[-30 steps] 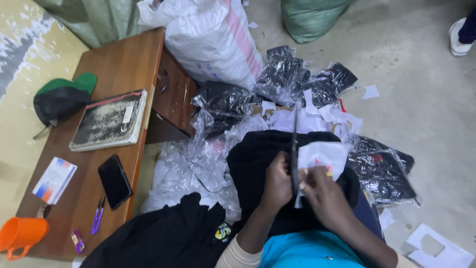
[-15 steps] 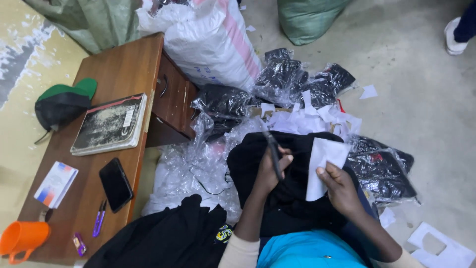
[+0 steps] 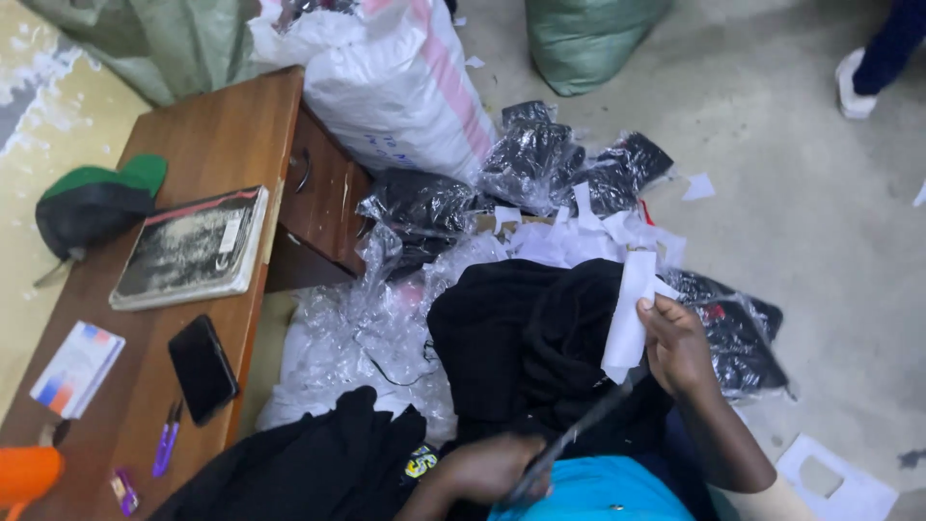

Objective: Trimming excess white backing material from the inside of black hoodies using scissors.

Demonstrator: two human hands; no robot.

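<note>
Head view. Grey concrete floor (image 3: 791, 251), scuffed and littered with white paper scraps (image 3: 579, 227); a brown wooden desk (image 3: 222, 145) with a drawer front stands at the left edge, and stuffed woven sacks, one white (image 3: 386, 87) and one green (image 3: 588, 39), sit behind it.

Change noted against the frames a second and half a second back: the scissors (image 3: 564, 449) then stood upright at the paper with both hands close together over the black garment (image 3: 540, 338). Now the hands are well apart. The left hand (image 3: 487, 473) sits low near the teal shirt (image 3: 598, 492), fingers closed around the scissor handles; blades blurred, open or shut not readable. The right hand (image 3: 675, 342) is raised, thumb and fingers pinching a white paper strip (image 3: 627, 318) that hangs free of the blades. Judgement: a cut looks finished and the strip separated.

Materials. Strip: thin, matte, long rectangle, slightly curled. Garment: soft, matte black knit, bunched on the lap. Around it, crinkled clear plastic wrap (image 3: 357, 338) and glossy black bagged bundles (image 3: 559, 164), highly reflective.

Desk surface: worn hardcover notebook (image 3: 193, 246), black phone (image 3: 203, 367) lying flat, green-brimmed dark cap (image 3: 96, 198), small white card box (image 3: 77, 367), purple pen (image 3: 166, 449), orange cup (image 3: 24, 475) at the corner. Another person's shoe (image 3: 854, 82) at top right.
</note>
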